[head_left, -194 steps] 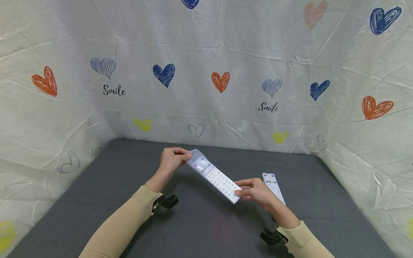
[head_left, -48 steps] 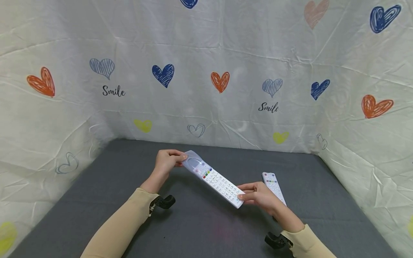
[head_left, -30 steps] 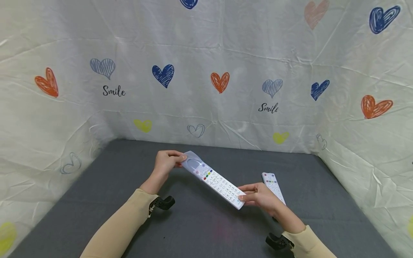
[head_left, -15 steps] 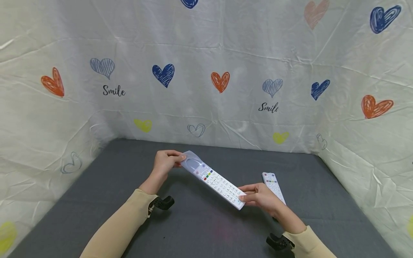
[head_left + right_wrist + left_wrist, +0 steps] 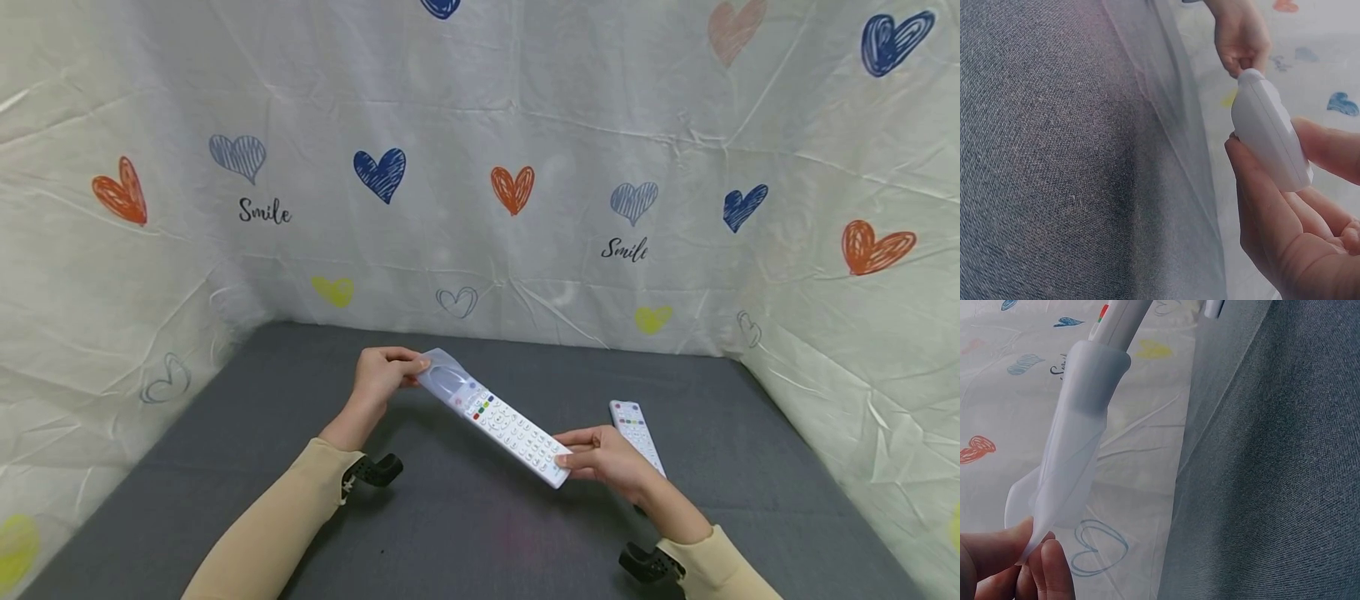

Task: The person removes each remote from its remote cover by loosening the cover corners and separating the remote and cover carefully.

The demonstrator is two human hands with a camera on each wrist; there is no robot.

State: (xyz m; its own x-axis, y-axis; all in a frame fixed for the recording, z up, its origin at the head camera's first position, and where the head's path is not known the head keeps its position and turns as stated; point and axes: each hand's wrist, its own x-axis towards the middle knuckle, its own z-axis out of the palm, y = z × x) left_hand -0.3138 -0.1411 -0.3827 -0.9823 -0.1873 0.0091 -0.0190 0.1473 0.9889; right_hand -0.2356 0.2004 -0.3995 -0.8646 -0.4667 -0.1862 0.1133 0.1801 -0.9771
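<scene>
Grey mat (image 5: 480, 533), heart-print backdrop (image 5: 525, 125): a sleeve (image 5: 444, 379) sits on only the far tip of a remote (image 5: 510, 429) held in the air.

Left hand (image 5: 382, 375) pinches the sleeve's loose end; right hand (image 5: 603, 458) grips the remote's near end. Judged mid-slide; next calls for a straight pull along the remote. Which direction the sleeve goes is unclear. A second remote (image 5: 633, 429) lies partly behind the right hand.

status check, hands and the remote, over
Left hand pinches clear sleeve, only on remote's far tip. Right hand grips remote near end, above table. Second remote lies by right hand, not blocking.
</scene>
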